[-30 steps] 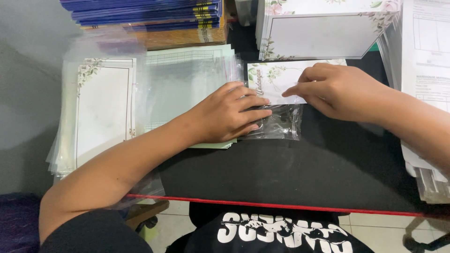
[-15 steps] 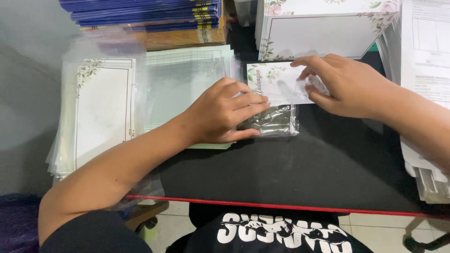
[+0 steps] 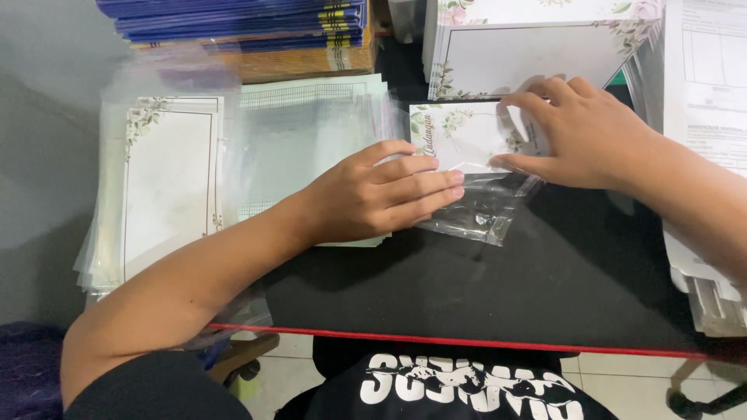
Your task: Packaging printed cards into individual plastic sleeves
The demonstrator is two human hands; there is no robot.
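A small white card with green floral print (image 3: pixel 459 134) lies on the black table (image 3: pixel 545 288), its near end inside a clear plastic sleeve (image 3: pixel 484 208). My left hand (image 3: pixel 381 194) lies flat, fingers pressing the sleeve's left edge and the card's corner. My right hand (image 3: pixel 591 132) rests on the card's right part, thumb at the sleeve's mouth, fingers spread over the card.
A pile of clear sleeves on green sheets (image 3: pixel 303 148) lies under my left wrist. Bagged floral cards (image 3: pixel 167 187) are stacked at the left. Blue books (image 3: pixel 249 19) lie at the back, larger floral cards (image 3: pixel 537 47) behind, printed papers (image 3: pixel 712 85) at the right.
The card has slid away from me, further out of the clear sleeve. My right hand moved back with it, and my left hand stayed pressing the sleeve.
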